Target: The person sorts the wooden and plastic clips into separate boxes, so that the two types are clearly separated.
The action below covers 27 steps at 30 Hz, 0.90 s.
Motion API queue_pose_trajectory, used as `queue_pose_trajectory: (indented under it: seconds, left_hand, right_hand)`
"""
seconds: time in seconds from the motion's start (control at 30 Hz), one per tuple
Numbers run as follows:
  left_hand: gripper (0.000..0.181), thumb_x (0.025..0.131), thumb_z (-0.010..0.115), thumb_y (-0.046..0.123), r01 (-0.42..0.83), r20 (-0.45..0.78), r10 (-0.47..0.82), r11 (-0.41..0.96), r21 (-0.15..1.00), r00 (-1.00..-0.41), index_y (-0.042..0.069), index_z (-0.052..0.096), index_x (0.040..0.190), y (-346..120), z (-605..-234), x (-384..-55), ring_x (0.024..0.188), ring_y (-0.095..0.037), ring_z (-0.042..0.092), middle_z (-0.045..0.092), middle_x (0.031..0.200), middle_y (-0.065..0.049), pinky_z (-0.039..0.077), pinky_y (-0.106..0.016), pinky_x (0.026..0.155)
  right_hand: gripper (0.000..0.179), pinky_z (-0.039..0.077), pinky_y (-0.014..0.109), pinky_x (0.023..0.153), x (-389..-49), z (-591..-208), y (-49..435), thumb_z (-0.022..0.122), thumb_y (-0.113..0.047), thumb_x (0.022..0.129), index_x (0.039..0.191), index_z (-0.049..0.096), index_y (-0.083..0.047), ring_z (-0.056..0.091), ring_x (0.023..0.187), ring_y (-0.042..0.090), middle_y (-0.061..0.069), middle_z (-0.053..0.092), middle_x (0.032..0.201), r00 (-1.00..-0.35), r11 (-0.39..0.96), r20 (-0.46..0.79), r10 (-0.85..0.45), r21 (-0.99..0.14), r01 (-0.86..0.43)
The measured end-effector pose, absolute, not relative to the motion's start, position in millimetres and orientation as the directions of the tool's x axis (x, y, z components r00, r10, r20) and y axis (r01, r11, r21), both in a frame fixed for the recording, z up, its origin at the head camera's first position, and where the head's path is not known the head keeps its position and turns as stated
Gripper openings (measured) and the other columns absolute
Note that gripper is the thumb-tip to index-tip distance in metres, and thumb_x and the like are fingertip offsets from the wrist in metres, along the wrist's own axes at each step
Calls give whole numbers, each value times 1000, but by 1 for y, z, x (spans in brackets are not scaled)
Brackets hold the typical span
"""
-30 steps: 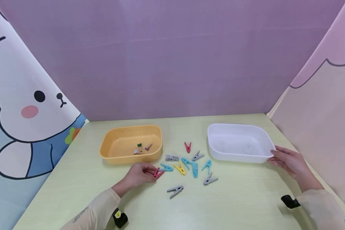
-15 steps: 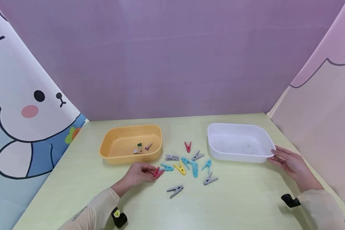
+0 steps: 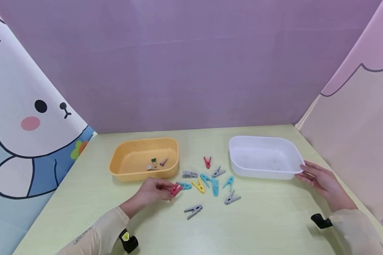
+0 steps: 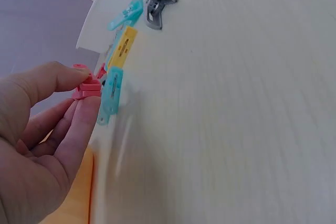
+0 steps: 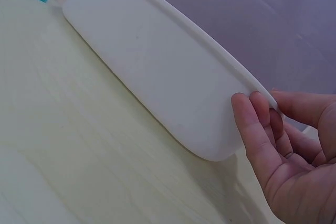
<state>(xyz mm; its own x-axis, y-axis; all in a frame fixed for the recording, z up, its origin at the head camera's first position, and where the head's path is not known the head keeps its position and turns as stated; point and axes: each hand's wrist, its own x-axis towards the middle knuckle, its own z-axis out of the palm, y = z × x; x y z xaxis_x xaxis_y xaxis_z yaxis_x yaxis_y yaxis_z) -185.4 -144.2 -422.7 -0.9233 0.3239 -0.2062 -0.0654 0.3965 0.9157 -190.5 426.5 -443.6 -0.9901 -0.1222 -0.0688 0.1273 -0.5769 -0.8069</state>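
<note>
A red clothespin (image 3: 176,189) is pinched between the thumb and fingers of my left hand (image 3: 153,193), just in front of the yellow basin (image 3: 143,176). The left wrist view shows the same red clothespin (image 4: 88,85) end-on, close to a blue clothespin (image 4: 113,90) and a yellow clothespin (image 4: 123,45). At the right, my right hand (image 3: 322,180) grips the near right corner of the white basin (image 3: 265,173). In the right wrist view its thumb lies over the rim (image 5: 210,38) and the fingertips press the outer wall.
Several clothespins lie scattered between the basins, among them a grey one (image 3: 193,211) nearest me and a red one (image 3: 207,162) farthest back. Inside the yellow basin are a few small items, one with a green heart (image 3: 154,161). A purple backdrop (image 3: 191,71) stands behind the table.
My left hand has barely moved, and the red clothespin in it has tilted slightly. The right hand keeps its place on the white basin. The whole view has shifted a little.
</note>
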Motion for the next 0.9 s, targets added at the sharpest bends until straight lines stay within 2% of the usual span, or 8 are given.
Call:
queue_pose_trajectory:
  seconds: [0.27,0.53,0.77,0.9]
  left_hand:
    - [38,81,78,2,-115,-252,399,337,935,-882,-4,69,118,-132,-413,-189,86,-19,69,72,95,-8,61,-32,78]
    - [36,83,77,2,-77,-239,462,342,937,-854,-2,70,118,-113,-401,-198,86,-18,67,72,95,-7,60,-31,79]
    - [34,85,76,0,-81,-235,505,309,948,-831,-2,70,119,-91,-387,-207,87,-19,70,72,98,-8,61,-37,82]
    - [33,85,76,2,-60,-226,514,318,946,-828,-1,70,118,-80,-380,-213,87,-19,70,72,97,-7,61,-36,82]
  right_hand:
    - [34,61,35,79,-190,-443,425,45,12,100,99,75,-3,72,83,27,12,69,96,-990,-578,-78,-117,-806,132]
    - [34,61,35,79,-190,-445,425,44,12,100,100,75,-3,72,84,28,12,69,97,-989,-583,-70,-127,-802,131]
    - [36,61,35,80,-191,-445,425,42,12,101,102,75,-2,72,87,28,14,69,99,-985,-587,-49,-166,-798,138]
    - [35,60,34,81,-193,-446,424,42,11,101,103,75,-2,72,87,27,13,69,99,-983,-588,-43,-177,-796,141]
